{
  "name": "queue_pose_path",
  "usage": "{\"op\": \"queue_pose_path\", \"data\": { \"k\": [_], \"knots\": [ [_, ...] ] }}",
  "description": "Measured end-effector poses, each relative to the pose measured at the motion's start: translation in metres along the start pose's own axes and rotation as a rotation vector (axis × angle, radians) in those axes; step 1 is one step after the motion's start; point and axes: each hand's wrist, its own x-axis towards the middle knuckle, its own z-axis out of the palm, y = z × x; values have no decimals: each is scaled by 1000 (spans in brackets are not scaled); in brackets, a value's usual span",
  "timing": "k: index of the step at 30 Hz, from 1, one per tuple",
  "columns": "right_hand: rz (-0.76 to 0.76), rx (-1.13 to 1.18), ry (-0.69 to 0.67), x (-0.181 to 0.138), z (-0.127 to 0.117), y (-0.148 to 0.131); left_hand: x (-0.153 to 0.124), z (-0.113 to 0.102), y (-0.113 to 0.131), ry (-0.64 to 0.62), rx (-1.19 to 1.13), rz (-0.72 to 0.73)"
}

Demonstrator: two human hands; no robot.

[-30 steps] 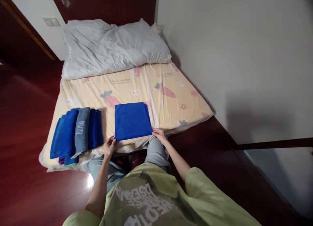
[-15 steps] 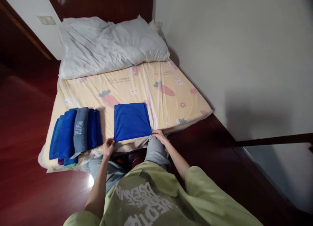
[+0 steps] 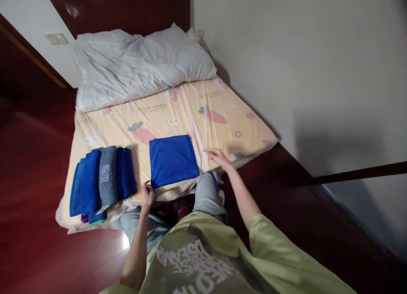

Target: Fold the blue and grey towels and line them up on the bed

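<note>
A folded blue towel (image 3: 173,160) lies flat on the yellow cartoon-print sheet (image 3: 178,111) near the mattress's front edge. My left hand (image 3: 147,194) pinches the towel's near left corner. My right hand (image 3: 218,156) hovers just right of the towel with fingers stretched out, holding nothing, slightly smeared by motion. To the left sits a row of folded towels (image 3: 101,178), mostly blue with one grey one in the middle.
A crumpled white duvet (image 3: 140,65) covers the head of the mattress. A pale wall (image 3: 302,73) runs along the right side. Dark red wooden floor (image 3: 34,226) surrounds the mattress. My knees in jeans (image 3: 206,190) touch the front edge.
My right hand let go of the towel's near right corner and moved up and to the right, opening. My left hand stays at the left corner. The view shifted slightly.
</note>
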Motion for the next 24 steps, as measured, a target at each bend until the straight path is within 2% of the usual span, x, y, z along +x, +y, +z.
{"op": "queue_pose_path", "data": {
  "k": [2, 4, 6, 8, 10, 13, 15, 17, 21, 24],
  "knots": [
    [-251, 204, 87, -27, -40, -46, -10, 2, 9, 92, 122, 52],
    [-527, 388, 138, -62, -81, -75, -25, 12, 26, 139, 216, 151],
    [-730, 492, 99, -88, -109, -85, -40, 32, 52, 55, 214, 298],
    [-754, 514, 29, -94, -112, -80, -52, 60, 89, -104, 154, 450],
    [-576, 474, 12, -73, -93, -64, -56, 91, 130, -243, 111, 569],
    [-129, 328, 114, -8, -42, -24, -48, 132, 183, -305, 145, 574],
    [90, 232, 164, 38, -9, 10, -38, 152, 204, -312, 240, 507],
    [243, 141, 161, 78, 18, 44, -30, 163, 211, -325, 329, 430],
    [223, -249, 193, 138, 56, 95, -24, 168, 203, -357, 389, 301],
    [183, -352, 243, 175, 75, 111, -23, 165, 198, -390, 360, 255]
  ]
}}
